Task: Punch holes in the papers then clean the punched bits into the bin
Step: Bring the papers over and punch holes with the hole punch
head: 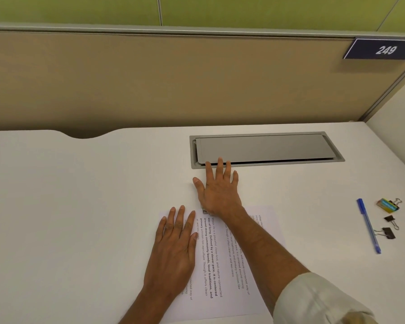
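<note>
Printed papers (222, 265) lie on the white desk (80, 195) in front of me, their text running sideways. My left hand (174, 244) rests flat on the papers' left part, fingers straight. My right hand (218, 188) reaches past the papers' far edge with fingers spread and straight, the fingertips over the near rim of the grey cable hatch (264, 148). A small metallic thing (205, 210) shows at the papers' far edge, mostly hidden under my right palm. I cannot tell what it is. No bin is in view.
To the right on the desk lie a blue pen (368, 226), two black binder clips (389, 232) and a coloured clip (388, 205). A tan partition (173, 78) with a "249" plate (384, 49) closes off the desk's far side.
</note>
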Demonstrator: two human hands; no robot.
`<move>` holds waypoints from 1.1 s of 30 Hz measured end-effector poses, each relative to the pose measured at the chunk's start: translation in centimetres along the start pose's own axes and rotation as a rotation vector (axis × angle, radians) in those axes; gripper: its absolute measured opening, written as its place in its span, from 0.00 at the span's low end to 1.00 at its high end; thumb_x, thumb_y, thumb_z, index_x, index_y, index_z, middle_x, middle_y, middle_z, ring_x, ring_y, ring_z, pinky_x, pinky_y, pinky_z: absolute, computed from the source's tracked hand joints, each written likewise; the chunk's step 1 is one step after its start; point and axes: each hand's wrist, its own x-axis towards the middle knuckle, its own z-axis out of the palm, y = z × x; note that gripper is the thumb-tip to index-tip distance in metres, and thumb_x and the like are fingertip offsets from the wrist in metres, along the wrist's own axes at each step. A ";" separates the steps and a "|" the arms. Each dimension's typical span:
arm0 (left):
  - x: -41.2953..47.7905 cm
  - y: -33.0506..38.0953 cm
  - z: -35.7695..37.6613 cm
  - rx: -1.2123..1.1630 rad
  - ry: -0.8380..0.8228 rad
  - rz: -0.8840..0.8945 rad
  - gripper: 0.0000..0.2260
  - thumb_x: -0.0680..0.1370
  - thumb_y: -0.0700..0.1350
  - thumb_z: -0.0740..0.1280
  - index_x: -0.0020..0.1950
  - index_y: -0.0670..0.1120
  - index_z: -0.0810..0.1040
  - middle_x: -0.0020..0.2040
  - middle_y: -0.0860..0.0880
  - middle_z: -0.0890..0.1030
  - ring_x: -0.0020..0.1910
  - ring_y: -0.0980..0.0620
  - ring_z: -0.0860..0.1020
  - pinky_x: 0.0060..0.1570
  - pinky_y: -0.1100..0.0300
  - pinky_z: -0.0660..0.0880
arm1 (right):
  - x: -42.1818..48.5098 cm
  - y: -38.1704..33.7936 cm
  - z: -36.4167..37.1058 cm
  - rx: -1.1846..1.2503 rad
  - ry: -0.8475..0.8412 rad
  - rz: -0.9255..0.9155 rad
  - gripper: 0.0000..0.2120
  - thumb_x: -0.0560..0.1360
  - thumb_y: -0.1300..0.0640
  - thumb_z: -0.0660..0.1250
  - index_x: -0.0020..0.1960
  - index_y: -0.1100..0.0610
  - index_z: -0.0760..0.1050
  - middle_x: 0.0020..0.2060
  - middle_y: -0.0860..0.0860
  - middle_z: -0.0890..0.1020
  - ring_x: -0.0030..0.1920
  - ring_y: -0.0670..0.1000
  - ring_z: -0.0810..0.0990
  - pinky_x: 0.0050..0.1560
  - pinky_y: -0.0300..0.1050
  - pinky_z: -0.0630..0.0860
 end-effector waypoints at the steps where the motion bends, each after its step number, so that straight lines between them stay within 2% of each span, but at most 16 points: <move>1: 0.0 0.0 0.0 -0.009 0.000 -0.001 0.27 0.81 0.60 0.33 0.80 0.56 0.39 0.82 0.54 0.39 0.80 0.55 0.36 0.80 0.49 0.44 | 0.1 0.0 -0.1 -0.004 -0.018 -0.007 0.36 0.80 0.33 0.40 0.81 0.51 0.40 0.80 0.59 0.38 0.79 0.62 0.34 0.77 0.64 0.37; 5: -0.2 0.2 0.0 -0.007 0.013 0.006 0.25 0.83 0.58 0.39 0.80 0.56 0.40 0.82 0.54 0.41 0.80 0.56 0.36 0.80 0.50 0.43 | 0.5 -0.4 -0.4 -0.031 -0.047 -0.012 0.35 0.81 0.34 0.41 0.81 0.51 0.40 0.80 0.59 0.38 0.79 0.62 0.33 0.78 0.65 0.39; 12: 0.1 0.1 -0.1 -0.050 0.030 0.010 0.25 0.83 0.57 0.41 0.81 0.55 0.46 0.82 0.53 0.46 0.81 0.54 0.41 0.78 0.51 0.44 | 1.1 -0.8 -0.3 -0.031 -0.032 -0.010 0.35 0.81 0.34 0.40 0.81 0.50 0.40 0.80 0.58 0.38 0.79 0.61 0.33 0.78 0.64 0.38; 16: 0.2 0.1 0.0 -0.047 0.039 0.009 0.26 0.82 0.58 0.37 0.81 0.56 0.44 0.82 0.53 0.44 0.81 0.55 0.40 0.78 0.51 0.44 | 1.3 -0.7 -0.1 -0.024 -0.028 -0.011 0.35 0.81 0.34 0.40 0.81 0.50 0.40 0.81 0.58 0.38 0.79 0.61 0.33 0.78 0.63 0.37; 19: 0.2 0.0 0.1 -0.053 0.041 0.008 0.25 0.83 0.58 0.39 0.81 0.55 0.44 0.82 0.53 0.45 0.81 0.55 0.40 0.78 0.51 0.45 | 1.3 -0.7 0.0 -0.022 -0.024 -0.013 0.35 0.81 0.34 0.39 0.81 0.50 0.40 0.81 0.58 0.39 0.79 0.61 0.34 0.78 0.63 0.37; 23: 0.1 0.0 0.1 -0.068 0.035 0.002 0.25 0.83 0.58 0.41 0.80 0.57 0.41 0.82 0.55 0.41 0.80 0.57 0.36 0.79 0.53 0.40 | 1.3 -0.7 -0.2 -0.024 -0.037 -0.014 0.35 0.81 0.34 0.39 0.81 0.50 0.41 0.81 0.58 0.39 0.79 0.61 0.34 0.78 0.62 0.36; 27: 0.4 -0.2 -0.7 -0.156 0.053 -0.068 0.28 0.82 0.63 0.41 0.81 0.57 0.50 0.82 0.56 0.49 0.80 0.59 0.39 0.79 0.51 0.36 | 1.1 -0.8 -0.4 -0.022 -0.041 -0.019 0.35 0.81 0.34 0.39 0.82 0.51 0.41 0.81 0.58 0.40 0.79 0.61 0.34 0.78 0.63 0.38; 31: 1.6 -1.2 -2.3 -0.199 0.006 -0.094 0.32 0.79 0.68 0.51 0.80 0.56 0.52 0.82 0.57 0.53 0.80 0.58 0.43 0.77 0.49 0.31 | 0.9 -0.9 -0.7 -0.018 -0.040 -0.016 0.33 0.82 0.35 0.40 0.82 0.51 0.42 0.81 0.57 0.40 0.80 0.61 0.35 0.78 0.63 0.39; 33: 2.3 -1.6 -3.3 -0.191 -0.022 -0.071 0.35 0.76 0.70 0.56 0.80 0.57 0.53 0.80 0.57 0.58 0.80 0.57 0.48 0.76 0.48 0.32 | 0.7 -1.0 -0.9 -0.016 -0.025 -0.016 0.32 0.82 0.36 0.40 0.82 0.51 0.44 0.81 0.57 0.41 0.80 0.60 0.36 0.78 0.63 0.39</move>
